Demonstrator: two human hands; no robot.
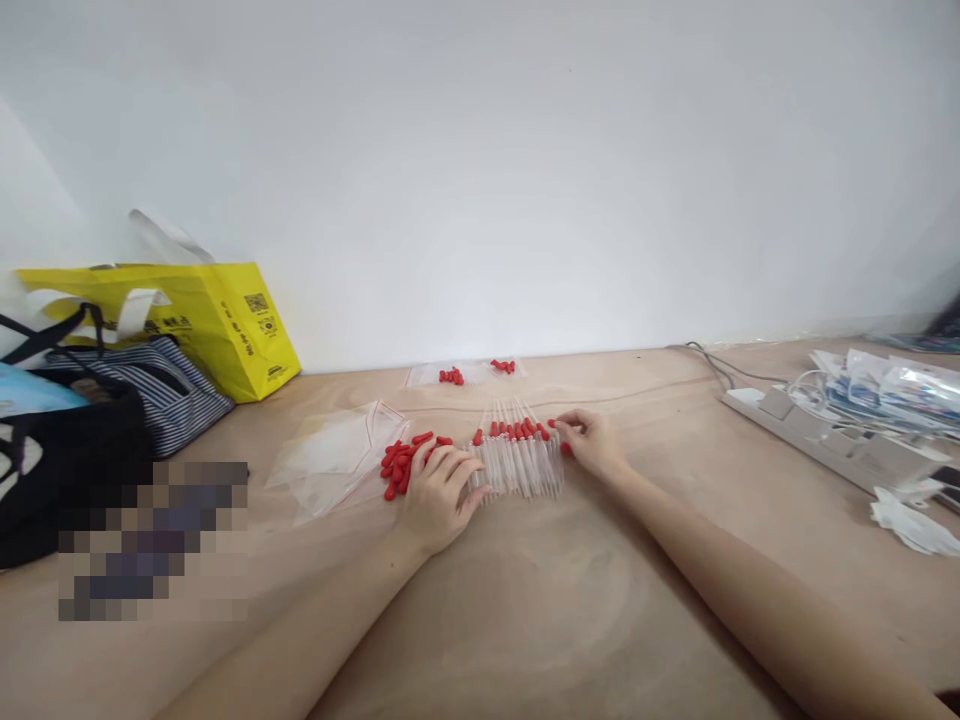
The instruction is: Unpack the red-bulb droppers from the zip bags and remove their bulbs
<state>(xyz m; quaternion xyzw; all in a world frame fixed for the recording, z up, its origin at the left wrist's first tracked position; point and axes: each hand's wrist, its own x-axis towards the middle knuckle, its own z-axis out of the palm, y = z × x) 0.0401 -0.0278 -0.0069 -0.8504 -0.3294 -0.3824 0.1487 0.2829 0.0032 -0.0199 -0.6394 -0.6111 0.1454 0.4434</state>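
Several clear glass droppers lie side by side in a row on the table, some with red rubber bulbs on them and thin tips pointing away from me. My left hand rests at the row's left end, fingers stretched out and thumb apart, beside a heap of loose red bulbs. At the right end of the row, my right hand pinches a red bulb between thumb and fingers. Another red bulb shows under that hand. Whether the pinched bulb sits on a dropper is hidden.
Clear zip bags lie left of the heap. Farther back, more red bulbs rest on flat plastic bags. A yellow bag and a striped pouch stand left; a power strip and packaged items lie right.
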